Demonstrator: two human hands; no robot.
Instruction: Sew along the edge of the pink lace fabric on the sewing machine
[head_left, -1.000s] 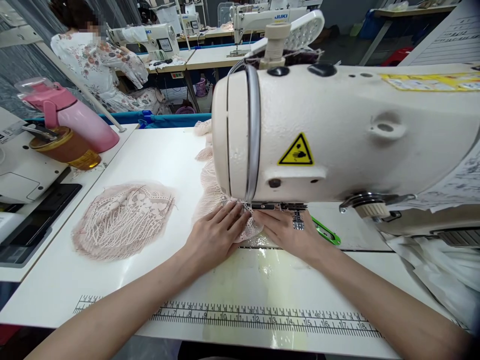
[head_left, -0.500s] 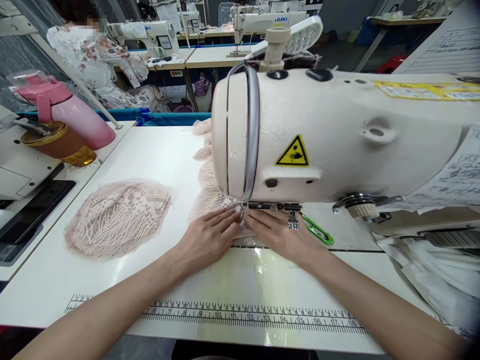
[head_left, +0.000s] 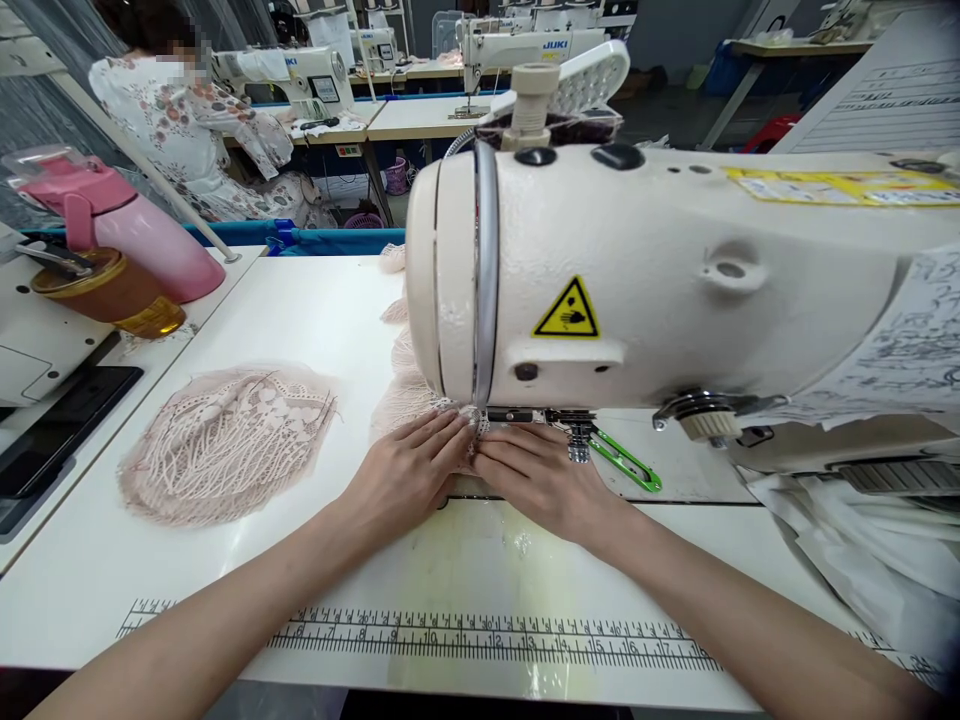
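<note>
A cream sewing machine (head_left: 645,270) fills the upper middle of the view. Pale pink lace fabric (head_left: 401,385) runs under its head and back across the white table (head_left: 315,300). My left hand (head_left: 409,470) lies flat on the lace just left of the needle area, fingers stretched toward it. My right hand (head_left: 536,475) lies flat beside it, fingers pointing at the presser foot (head_left: 577,440). The fingertips of both hands nearly meet on the lace under the machine head.
A separate pile of pink lace pieces (head_left: 225,440) lies at the left. Green thread snips (head_left: 626,462) rest right of the presser foot. A pink bottle (head_left: 142,235) and a brown jar (head_left: 105,290) stand far left. A printed ruler (head_left: 487,640) edges the table. Another person (head_left: 195,120) sits behind.
Both hands have crept slightly left and closer together on the lace; less of the lace shows in front of the needle. The camera view shifted a little.
</note>
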